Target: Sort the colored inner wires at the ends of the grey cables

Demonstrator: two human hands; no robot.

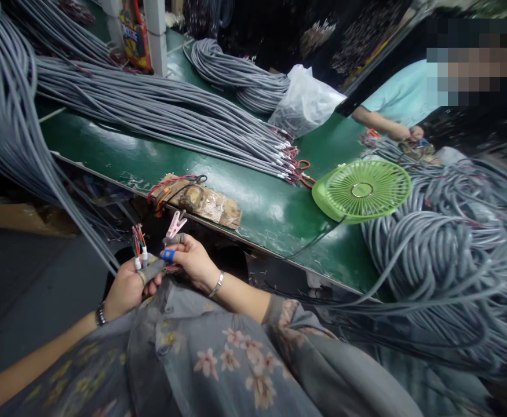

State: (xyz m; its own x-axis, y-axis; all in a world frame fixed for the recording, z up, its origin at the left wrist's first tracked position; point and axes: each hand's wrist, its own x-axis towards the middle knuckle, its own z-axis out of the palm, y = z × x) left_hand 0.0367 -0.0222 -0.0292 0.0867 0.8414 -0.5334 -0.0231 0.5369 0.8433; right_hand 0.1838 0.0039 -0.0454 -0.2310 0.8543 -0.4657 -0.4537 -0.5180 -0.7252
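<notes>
My left hand (125,286) is closed around grey cables whose white-collared ends stick up with stripped-back coloured wires (138,237). Grey tape wraps its finger. Close beside it, my right hand (196,263) is pinched, with a blue wrap (167,255) on the thumb and grey tape on a finger. More thin coloured wires (172,267) show just beneath its fingers, at the place where both hands meet. A pink clothes peg (175,224) stands right above the right fingertips; I cannot tell whether they touch it.
A wooden block (214,208) with red and black leads sits at the edge of the green table (253,202). Long grey cables (170,110) lie behind it. To the right are a green fan (361,188) and heaped cable coils (444,249). Another person's hand (414,134) works at far right.
</notes>
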